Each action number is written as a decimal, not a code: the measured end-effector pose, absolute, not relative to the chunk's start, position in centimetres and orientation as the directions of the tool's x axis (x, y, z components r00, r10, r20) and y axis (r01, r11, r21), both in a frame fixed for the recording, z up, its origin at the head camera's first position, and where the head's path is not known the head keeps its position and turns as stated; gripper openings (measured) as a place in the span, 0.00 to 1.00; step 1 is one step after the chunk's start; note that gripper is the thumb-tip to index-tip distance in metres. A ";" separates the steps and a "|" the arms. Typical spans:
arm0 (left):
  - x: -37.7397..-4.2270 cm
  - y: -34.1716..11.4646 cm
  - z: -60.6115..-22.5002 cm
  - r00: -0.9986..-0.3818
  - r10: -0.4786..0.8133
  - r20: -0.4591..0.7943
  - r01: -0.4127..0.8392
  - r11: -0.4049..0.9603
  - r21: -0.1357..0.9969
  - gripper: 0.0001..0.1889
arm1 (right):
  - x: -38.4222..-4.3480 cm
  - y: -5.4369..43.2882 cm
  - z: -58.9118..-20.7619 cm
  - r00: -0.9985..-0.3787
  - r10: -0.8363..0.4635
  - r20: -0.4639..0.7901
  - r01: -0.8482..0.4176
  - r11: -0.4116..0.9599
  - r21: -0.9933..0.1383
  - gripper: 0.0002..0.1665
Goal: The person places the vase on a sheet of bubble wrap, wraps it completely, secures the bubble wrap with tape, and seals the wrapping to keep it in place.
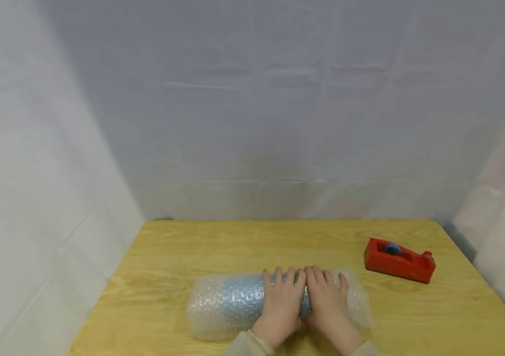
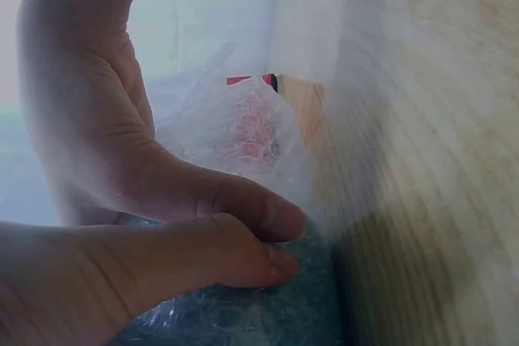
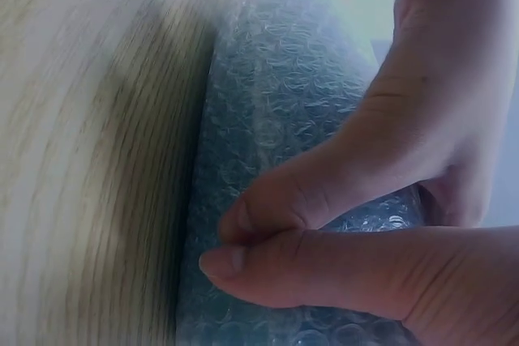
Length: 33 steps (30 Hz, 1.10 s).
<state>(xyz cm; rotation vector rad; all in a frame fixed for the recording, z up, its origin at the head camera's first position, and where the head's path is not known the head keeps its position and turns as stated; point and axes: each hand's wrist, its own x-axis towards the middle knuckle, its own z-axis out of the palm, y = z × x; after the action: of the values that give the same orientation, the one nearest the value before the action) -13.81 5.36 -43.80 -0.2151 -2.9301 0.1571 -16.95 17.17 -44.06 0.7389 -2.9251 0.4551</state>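
Note:
A long roll of clear bubble wrap (image 1: 208,301) lies crosswise on the wooden table, with something blue-grey showing through its middle. My left hand (image 1: 281,301) grips it just right of its centre, fingers over the top and thumb on the near side. Close beside it, my right hand (image 1: 327,301) holds the roll the same way. The two thumbs meet against the bubble wrap (image 3: 276,111), as both wrist views show. Loose, flattened wrap (image 2: 235,131) sticks out past the right end. What the wrap encloses is mostly hidden.
A red tape dispenser (image 1: 399,262) with a blue-cored roll stands at the right rear of the wooden table (image 1: 159,257). White sheeting (image 1: 252,123) hangs behind the table and along both sides.

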 end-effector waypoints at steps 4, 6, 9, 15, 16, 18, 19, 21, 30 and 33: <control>-13.9 5.6 -44.1 -0.974 0.150 0.168 0.120 0.977 -0.178 0.57 | -16.9 17.3 -44.0 -0.875 -0.456 0.163 -0.484 0.822 -0.299 0.67; -14.0 5.7 -44.2 -0.976 0.146 0.160 0.112 0.972 -0.206 0.58 | -16.9 17.4 -44.0 -0.873 -0.459 0.167 -0.488 0.815 -0.311 0.68; -14.0 5.9 -44.3 -0.978 0.134 0.163 0.094 0.968 -0.232 0.60 | -16.9 17.5 -44.1 -0.868 -0.466 0.173 -0.497 0.812 -0.306 0.68; -13.9 5.9 -44.6 -0.972 0.136 0.192 0.082 0.961 -0.263 0.60 | -17.1 17.4 -43.9 -0.871 -0.467 0.155 -0.492 0.820 -0.291 0.66; -13.9 5.8 -44.5 -0.969 0.142 0.203 0.085 0.960 -0.265 0.59 | -17.1 17.4 -43.8 -0.871 -0.468 0.152 -0.492 0.819 -0.294 0.66; -14.0 5.7 -44.5 -0.963 0.154 0.222 0.091 0.959 -0.269 0.56 | -17.3 17.3 -43.6 -0.868 -0.475 0.147 -0.497 0.816 -0.295 0.65; -14.0 5.6 -44.4 -0.960 0.160 0.232 0.095 0.959 -0.269 0.56 | -17.4 17.3 -43.6 -0.867 -0.478 0.144 -0.498 0.814 -0.298 0.65; -14.2 5.5 -44.2 -0.955 0.170 0.241 0.104 0.959 -0.264 0.54 | -17.6 17.3 -43.4 -0.863 -0.486 0.137 -0.504 0.809 -0.303 0.64; -14.6 5.5 -43.1 -0.975 0.170 0.143 0.142 0.973 -0.184 0.55 | -18.5 17.7 -42.5 -0.843 -0.538 0.027 -0.516 0.792 -0.328 0.60; -14.4 5.6 -42.8 -0.984 0.156 0.085 0.142 0.978 -0.152 0.57 | -18.6 17.9 -42.1 -0.828 -0.560 -0.032 -0.517 0.784 -0.343 0.60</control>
<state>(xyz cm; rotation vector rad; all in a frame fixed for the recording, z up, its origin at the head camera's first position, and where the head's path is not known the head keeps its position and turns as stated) -14.39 5.64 -42.77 -0.2291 -3.0281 0.2224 -18.62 17.90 -42.10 0.9379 -3.0916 0.5314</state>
